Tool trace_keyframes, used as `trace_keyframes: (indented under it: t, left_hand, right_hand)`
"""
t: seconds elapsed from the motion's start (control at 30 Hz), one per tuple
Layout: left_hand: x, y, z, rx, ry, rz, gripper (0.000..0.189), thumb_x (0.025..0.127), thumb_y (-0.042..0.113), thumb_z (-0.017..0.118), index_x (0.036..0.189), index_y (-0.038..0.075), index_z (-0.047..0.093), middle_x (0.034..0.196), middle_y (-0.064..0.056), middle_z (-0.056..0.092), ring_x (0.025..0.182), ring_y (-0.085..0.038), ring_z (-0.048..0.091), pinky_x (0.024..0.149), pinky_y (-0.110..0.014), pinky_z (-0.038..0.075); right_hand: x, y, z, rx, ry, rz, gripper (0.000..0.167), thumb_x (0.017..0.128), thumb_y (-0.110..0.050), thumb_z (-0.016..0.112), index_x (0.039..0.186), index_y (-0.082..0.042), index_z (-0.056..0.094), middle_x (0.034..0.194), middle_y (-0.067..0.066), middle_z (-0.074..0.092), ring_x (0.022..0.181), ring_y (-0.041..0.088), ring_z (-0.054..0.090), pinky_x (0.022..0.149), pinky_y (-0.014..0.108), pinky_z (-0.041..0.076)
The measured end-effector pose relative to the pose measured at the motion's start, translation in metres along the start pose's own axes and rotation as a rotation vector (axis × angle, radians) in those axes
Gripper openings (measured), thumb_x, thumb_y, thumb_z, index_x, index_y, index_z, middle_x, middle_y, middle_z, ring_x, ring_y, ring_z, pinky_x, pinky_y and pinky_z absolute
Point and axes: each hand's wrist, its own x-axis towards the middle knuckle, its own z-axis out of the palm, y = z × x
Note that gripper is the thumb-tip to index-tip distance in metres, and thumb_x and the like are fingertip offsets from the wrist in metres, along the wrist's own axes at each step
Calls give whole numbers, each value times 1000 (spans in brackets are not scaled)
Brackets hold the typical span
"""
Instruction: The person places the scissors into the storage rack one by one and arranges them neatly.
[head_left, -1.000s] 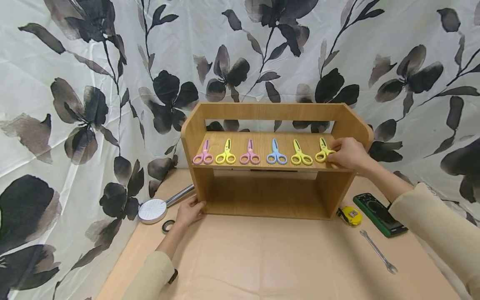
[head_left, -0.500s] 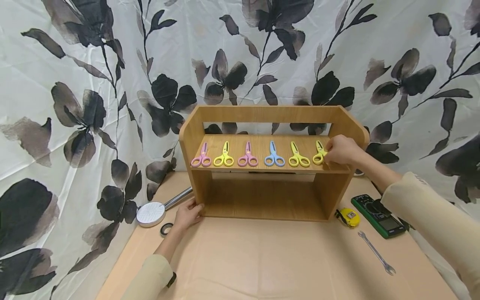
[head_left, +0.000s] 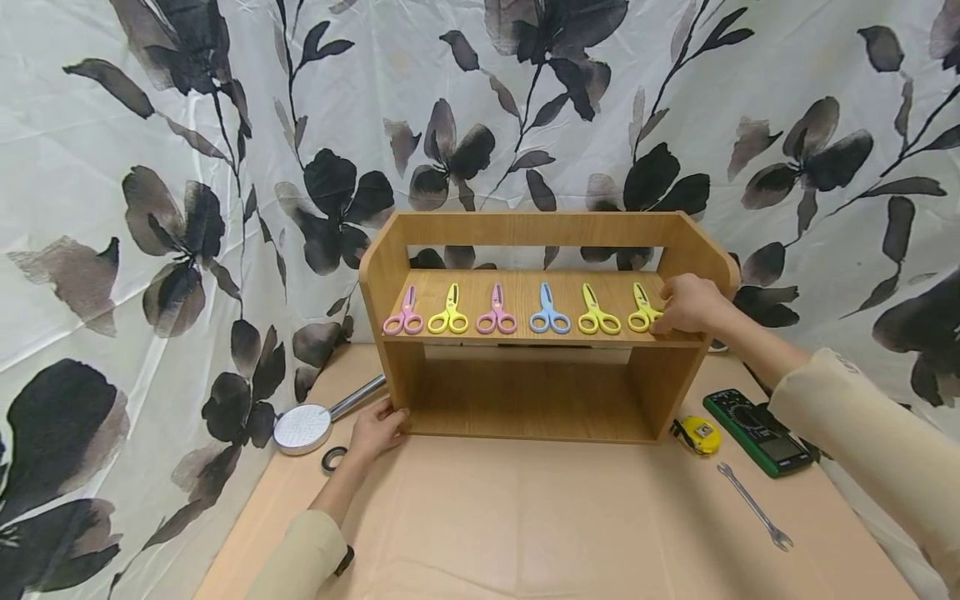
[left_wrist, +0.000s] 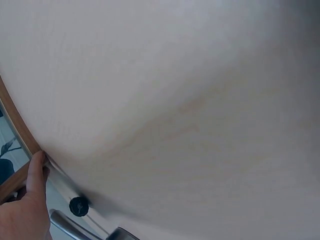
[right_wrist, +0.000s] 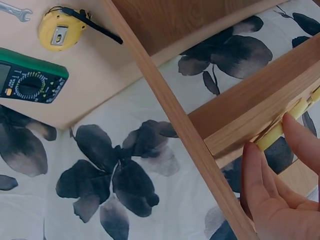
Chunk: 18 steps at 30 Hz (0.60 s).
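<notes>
On the upper board of a wooden shelf (head_left: 525, 400) several small scissors lie in a row, blades pointing back. They are pink, yellow and blue. My right hand (head_left: 690, 304) is at the right end of that board and pinches a handle loop of the rightmost yellow scissors (head_left: 642, 308). In the right wrist view, thumb and fingers meet the yellow handle (right_wrist: 270, 137) from two sides. My left hand (head_left: 377, 429) holds the shelf's lower left front corner. In the left wrist view, one finger (left_wrist: 36, 175) lies along the wooden edge; the other fingers are mostly hidden.
Left of the shelf lie a shower head (head_left: 302, 428) and a black ring (head_left: 333, 459). On the right are a yellow tape measure (head_left: 697, 434), a green multimeter (head_left: 757, 432) and a wrench (head_left: 755, 507). A floral cloth (head_left: 300, 125) hangs behind the table (head_left: 525, 517).
My right hand shifts slightly left, then slightly right; the rightmost yellow scissors move a little, and more of their handle shows now. The left hand keeps its place at the shelf corner.
</notes>
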Motion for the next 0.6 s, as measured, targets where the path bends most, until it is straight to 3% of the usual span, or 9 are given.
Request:
trace_keyframes:
  t: [0.27,0.6]
  left_hand:
    - [-3,2,1,6,-1,4,59,101,13,63,155,-1,44,152,-30,51,133,-47,57,98,-52,59]
    - [-1,2,0,-12,5,-12,60,100,13,64,155,0,45,153,-28,50,133,-46,57,99,-50,59]
  right_hand:
    - [-7,6,5,43,18,-37,67,90,-16,78,136,23,49,127,42,60,119,55,55,102,66,46]
    - [-14,11,14,113,70,-28,67,92,-18,77,137,21,47,128,40,59,118,53,56,101,65,47]
